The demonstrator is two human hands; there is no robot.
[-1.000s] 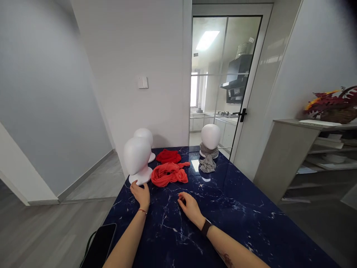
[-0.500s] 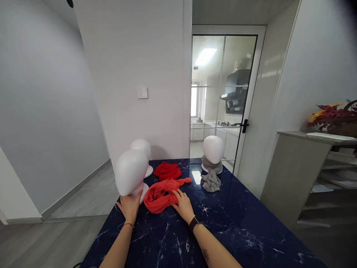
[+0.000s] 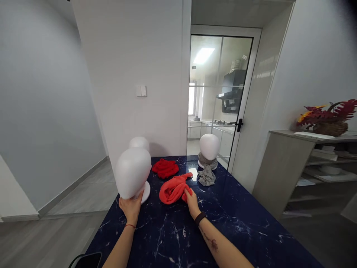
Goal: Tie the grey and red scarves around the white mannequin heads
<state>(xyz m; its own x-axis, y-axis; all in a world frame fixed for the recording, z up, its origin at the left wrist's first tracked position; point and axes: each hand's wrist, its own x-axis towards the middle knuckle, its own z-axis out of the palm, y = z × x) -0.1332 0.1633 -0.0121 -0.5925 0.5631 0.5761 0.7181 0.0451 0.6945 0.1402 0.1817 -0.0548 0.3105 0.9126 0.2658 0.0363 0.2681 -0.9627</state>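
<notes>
One orange scarf, thin, soft cloth bunched into a loose heap, lies mid-tabletop, and the right hand has its grip clenched on the heap's right end. Left of it stands the near head, a smooth white foam egg on a round foot. The left hand has its grip around the neck, just above the foot. There are three heads in all: the far head stands behind the near one, and the right head stands at the back edge. There are three scarves too: a crumpled red scarf lies behind the orange one, and a grey scarf hangs round the right head's neck. The tabletop is glossy dark blue with white veins, bare on the right and toward the person. One phone sits at its near left corner. A shelf stands well apart on the right.
</notes>
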